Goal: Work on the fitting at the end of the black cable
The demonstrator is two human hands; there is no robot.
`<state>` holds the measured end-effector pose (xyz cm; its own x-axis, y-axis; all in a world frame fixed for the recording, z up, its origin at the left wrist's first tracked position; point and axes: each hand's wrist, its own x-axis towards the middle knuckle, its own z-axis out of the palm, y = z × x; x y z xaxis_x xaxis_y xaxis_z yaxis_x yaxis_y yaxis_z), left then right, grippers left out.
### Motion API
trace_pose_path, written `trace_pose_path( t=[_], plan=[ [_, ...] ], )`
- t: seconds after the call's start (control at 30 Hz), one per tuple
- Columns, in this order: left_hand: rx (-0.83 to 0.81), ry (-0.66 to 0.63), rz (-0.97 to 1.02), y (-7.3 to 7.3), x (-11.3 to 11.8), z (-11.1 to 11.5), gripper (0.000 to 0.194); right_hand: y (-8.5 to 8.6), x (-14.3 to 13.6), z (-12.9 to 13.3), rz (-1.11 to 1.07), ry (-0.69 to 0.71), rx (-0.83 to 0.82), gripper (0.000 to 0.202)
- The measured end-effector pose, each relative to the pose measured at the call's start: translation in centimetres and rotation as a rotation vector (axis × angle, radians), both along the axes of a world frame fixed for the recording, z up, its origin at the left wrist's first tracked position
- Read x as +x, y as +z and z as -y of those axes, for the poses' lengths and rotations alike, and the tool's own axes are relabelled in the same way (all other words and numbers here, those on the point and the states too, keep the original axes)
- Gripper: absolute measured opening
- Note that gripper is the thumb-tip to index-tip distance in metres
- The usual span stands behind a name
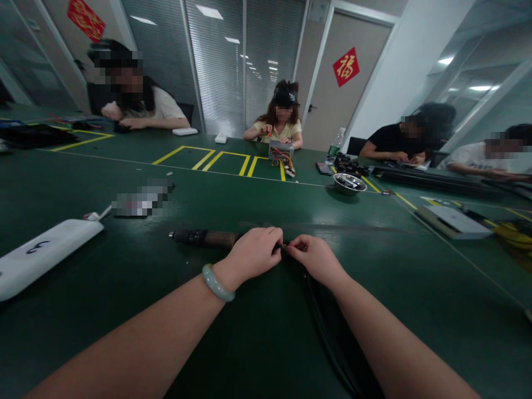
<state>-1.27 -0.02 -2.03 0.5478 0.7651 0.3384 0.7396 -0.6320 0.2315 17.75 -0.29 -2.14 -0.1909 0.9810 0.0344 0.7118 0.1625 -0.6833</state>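
Note:
My left hand (pixel 258 250), with a pale green bangle (pixel 218 282) on its wrist, is closed and lies over the right end of a dark rod-shaped thing. That rod (pixel 220 239) has a brown grip section, black rings and a silver tip at its left. My right hand (pixel 313 256) pinches a small dark piece (pixel 284 246) that shows between both hands' fingertips. Its kind is too small to tell. What my left fingers grip is mostly hidden. A long black cord-like strip (pixel 318 305) runs from beneath my right hand toward the table's near edge.
A white power bank-like box (pixel 50 252) lies at left, near a pixelated flat object (pixel 143 199). A metal bowl (pixel 349 184) and a grey-white box (pixel 453 221) stand at right. Several people sit around the green table (pixel 199 194); one handles a grey box with wires (pixel 281 152).

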Motion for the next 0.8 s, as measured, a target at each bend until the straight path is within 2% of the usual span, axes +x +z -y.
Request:
trace_pose_path(
  t=[0.8],
  plan=[
    [-0.014, 0.021, -0.004, -0.09, 0.02, -0.13, 0.014, 0.08, -0.18, 0.12, -0.009, 0.003, 0.000, 0.016]
  ],
)
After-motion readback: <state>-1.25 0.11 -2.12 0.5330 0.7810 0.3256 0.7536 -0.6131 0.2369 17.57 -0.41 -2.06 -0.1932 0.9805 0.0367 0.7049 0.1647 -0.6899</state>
